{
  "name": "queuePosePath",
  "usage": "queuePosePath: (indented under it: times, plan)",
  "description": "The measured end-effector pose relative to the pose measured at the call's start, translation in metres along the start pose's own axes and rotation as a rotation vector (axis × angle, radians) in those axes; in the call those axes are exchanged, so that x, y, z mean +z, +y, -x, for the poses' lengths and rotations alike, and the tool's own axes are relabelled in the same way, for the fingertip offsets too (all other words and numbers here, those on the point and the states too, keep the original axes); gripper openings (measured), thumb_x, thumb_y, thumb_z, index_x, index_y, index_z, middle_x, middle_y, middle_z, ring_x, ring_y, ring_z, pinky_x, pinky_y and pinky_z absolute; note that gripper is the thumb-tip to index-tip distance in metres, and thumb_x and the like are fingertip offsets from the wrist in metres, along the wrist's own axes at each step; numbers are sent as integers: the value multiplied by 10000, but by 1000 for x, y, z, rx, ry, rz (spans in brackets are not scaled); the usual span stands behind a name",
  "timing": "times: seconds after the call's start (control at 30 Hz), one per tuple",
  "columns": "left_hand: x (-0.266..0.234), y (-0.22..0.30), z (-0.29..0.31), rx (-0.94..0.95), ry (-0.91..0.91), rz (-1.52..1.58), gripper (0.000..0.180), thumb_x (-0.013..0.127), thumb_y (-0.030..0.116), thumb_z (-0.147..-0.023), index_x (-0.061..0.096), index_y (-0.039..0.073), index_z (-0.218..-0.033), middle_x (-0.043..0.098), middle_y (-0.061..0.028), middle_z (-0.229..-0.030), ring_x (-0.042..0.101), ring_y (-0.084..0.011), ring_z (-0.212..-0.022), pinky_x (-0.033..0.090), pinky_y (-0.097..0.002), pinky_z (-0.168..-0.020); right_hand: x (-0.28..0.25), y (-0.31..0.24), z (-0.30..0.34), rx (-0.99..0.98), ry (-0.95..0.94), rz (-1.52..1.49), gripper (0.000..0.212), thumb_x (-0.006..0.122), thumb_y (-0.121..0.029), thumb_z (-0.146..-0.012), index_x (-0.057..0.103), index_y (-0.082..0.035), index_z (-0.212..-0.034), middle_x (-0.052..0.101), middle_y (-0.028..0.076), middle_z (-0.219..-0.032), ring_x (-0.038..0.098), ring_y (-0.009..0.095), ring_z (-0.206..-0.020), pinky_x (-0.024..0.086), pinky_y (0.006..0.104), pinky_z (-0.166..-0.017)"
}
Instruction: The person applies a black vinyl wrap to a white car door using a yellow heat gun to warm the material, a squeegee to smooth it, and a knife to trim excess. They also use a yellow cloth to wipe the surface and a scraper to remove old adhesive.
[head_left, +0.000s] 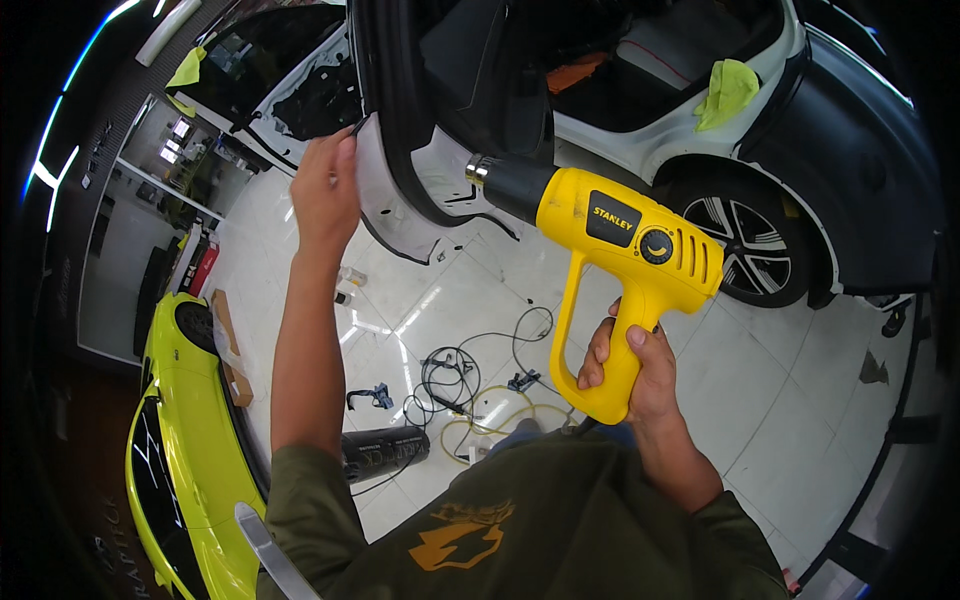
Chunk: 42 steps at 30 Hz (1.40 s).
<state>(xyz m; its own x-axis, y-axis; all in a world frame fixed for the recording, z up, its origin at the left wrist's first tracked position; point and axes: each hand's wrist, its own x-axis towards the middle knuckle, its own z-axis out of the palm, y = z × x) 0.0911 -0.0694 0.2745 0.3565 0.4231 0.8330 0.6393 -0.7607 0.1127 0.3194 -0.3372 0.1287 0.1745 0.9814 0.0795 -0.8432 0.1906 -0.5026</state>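
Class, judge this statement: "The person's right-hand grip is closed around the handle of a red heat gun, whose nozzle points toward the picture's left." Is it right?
Not quite. The head view shows that the heat gun is yellow, not red. The rest stands: the right-hand grip is closed around its handle, and its nozzle points toward the picture's left.

Yellow heat gun (pixel 645 240) upright, black barrel (pixel 520 188), metal nozzle (pixel 478 170) pointing left, looped handle (pixel 625 370) downward; white car door (pixel 384 196) open, beyond nozzle.
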Motion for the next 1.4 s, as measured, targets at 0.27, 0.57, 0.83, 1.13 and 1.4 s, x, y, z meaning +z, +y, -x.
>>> queuePosePath:
  times: [0.27, 0.57, 0.83, 1.13, 1.4]
  plan:
    - [-53, -61, 74, -578, 191, 463, 557, 273, 395, -1034, 581, -55, -1143, 617, -148, -1046, 603, -213, -959, 508, -343, -847, 22, 14, -3, 51, -111, -64, 371, 537, -285, -909, 425, -53, -1176, 531, 132, -781, 571, 238, -570, 538, 391, -581]
    - [-69, -82, 117, -612, 213, 376, 527, 289, 382, -1032, 587, -42, -1127, 621, -150, -1041, 599, -207, -956, 482, -337, -863, 39, 38, -6, 49, -110, -54, 367, 541, -278, -906, 429, -52, -1172, 528, 135, -772, 565, 237, -559, 532, 397, -571]
    - [-61, -70, 113, -426, 230, 324, 499, 280, 343, -1031, 585, -40, -1125, 620, -152, -1055, 594, -228, -991, 461, -352, -892, 49, 47, -6, 40, -100, -30, 371, 545, -278, -905, 427, -50, -1173, 534, 133, -774, 570, 236, -570, 534, 399, -579]
    - [-21, -38, 60, -197, -14, 353, 402, 392, 276, -1015, 567, -32, -1203, 625, -139, -1010, 597, -207, -927, 457, -319, -845, 31, 45, 1, -6, -14, 52, 356, 535, -255, -907, 422, -46, -1172, 536, 135, -777, 578, 251, -577, 535, 403, -584]
    - [1, -31, 54, -34, -71, 48, 293, 501, 138, -969, 594, -31, -1190, 615, -134, -876, 590, -194, -677, 476, -303, -640, -14, 44, 41, 42, 287, 234, 321, 550, -225, -901, 416, -64, -1145, 546, 125, -765, 580, 252, -553, 531, 400, -568]
